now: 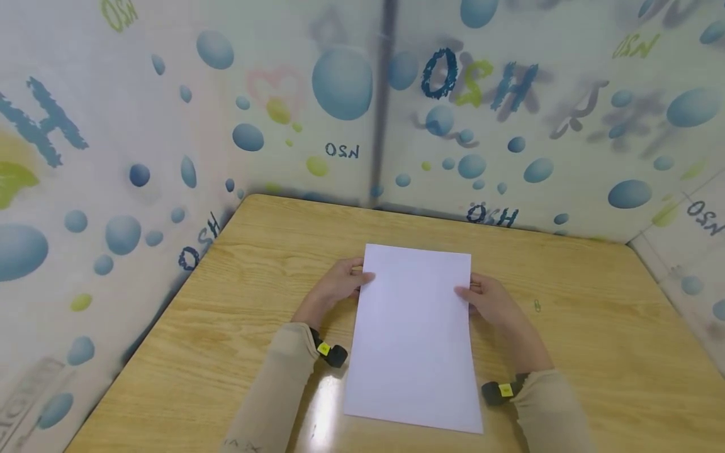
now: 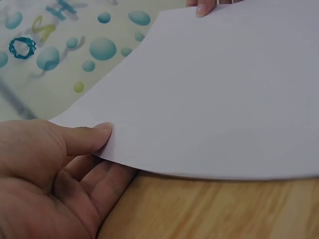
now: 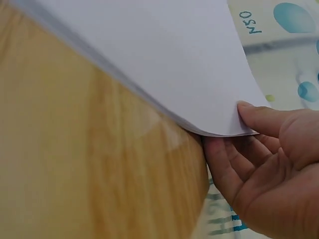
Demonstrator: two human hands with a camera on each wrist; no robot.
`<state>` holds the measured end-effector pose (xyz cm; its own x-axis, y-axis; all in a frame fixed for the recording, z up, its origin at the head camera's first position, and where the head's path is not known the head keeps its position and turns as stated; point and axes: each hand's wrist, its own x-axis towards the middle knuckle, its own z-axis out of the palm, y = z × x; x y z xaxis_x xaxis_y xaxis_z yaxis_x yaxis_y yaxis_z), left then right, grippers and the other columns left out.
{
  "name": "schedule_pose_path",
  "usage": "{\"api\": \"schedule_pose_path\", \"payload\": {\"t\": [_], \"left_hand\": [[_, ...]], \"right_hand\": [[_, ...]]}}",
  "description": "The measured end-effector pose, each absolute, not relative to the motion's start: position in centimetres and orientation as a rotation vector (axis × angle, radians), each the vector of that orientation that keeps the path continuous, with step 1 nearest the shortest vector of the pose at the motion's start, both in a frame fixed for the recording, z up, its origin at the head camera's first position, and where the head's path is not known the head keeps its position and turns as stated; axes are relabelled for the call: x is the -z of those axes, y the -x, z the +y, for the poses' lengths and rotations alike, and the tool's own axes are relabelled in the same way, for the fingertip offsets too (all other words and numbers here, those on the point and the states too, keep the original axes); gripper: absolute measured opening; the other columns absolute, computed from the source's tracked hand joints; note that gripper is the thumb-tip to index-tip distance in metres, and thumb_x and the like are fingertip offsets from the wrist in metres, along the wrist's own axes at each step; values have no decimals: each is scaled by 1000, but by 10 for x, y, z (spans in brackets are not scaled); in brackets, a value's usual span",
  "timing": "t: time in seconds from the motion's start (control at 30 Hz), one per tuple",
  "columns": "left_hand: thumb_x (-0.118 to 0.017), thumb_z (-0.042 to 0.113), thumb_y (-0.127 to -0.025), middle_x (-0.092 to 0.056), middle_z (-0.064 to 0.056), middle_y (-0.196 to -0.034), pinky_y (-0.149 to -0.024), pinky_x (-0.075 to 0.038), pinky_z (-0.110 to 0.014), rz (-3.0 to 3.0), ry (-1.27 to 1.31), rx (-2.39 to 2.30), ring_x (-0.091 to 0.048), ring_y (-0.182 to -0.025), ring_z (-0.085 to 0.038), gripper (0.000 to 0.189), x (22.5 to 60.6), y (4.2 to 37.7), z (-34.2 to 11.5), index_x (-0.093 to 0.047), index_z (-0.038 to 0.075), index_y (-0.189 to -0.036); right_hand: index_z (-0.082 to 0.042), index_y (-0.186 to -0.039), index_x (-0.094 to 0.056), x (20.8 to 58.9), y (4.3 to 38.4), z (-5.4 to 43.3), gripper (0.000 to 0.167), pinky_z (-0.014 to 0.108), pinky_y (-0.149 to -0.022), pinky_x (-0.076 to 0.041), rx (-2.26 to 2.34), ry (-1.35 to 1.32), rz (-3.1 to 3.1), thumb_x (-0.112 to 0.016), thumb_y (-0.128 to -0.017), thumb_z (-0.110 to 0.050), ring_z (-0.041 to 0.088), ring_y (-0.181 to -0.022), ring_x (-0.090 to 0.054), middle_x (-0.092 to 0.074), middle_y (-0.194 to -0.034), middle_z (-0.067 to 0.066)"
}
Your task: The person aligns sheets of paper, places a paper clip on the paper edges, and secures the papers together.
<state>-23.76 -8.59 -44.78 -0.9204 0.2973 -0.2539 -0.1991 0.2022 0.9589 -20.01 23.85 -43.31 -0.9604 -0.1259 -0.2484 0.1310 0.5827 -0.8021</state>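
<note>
White sheets of paper [image 1: 416,340] lie lengthwise in front of me, their far end lifted off the table in both wrist views. My left hand [image 1: 342,280] pinches the left edge near the far corner, thumb on top and fingers underneath. On the opposite edge my right hand [image 1: 488,297] grips the paper the same way, its thumb [image 3: 259,117] pressing the upper face. The paper curves up toward both hands, and its near end rests by the table's front. Fingers under the paper are partly hidden.
A small paper clip [image 1: 537,306] lies on the wooden table [image 1: 612,340] to the right of my right hand. Walls printed with blue bubbles [image 1: 342,85] and letters enclose the table's back and sides. Both wrists carry black straps with small cameras [image 1: 498,393].
</note>
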Motion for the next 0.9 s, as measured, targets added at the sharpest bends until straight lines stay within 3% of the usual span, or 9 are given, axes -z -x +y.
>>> {"api": "schedule_pose_path", "payload": {"t": [0.3,0.5,0.9], "left_hand": [[-58,10,-98,-67,-10,-109,-77,-54,-36,2017,-219,-1722,-66,-92,-23,38,449,237,-87,-54,12,-136],[-53,10,-101,-66,-13,-108,-76,-54,-35,1858,-273,-1755,-64,-89,-22,28,450,237,-88,-57,4,-128],[-51,9,-101,-66,-13,-110,-77,-54,-36,1861,-283,-1780,-65,-92,-23,28,450,237,-88,-57,5,-129]], "right_hand": [[-4,-135,-50,439,199,252,45,32,-83,-53,1468,-51,2376,-56,-100,-31,25,-104,-62,-63,-119,15],[-1,-129,-52,440,199,258,42,33,-87,-51,1520,-35,2268,-59,-98,-29,24,-101,-65,-66,-115,13],[-4,-142,-45,436,200,255,55,34,-87,-51,1540,-60,2212,-60,-97,-33,25,-104,-64,-64,-120,13]]}}
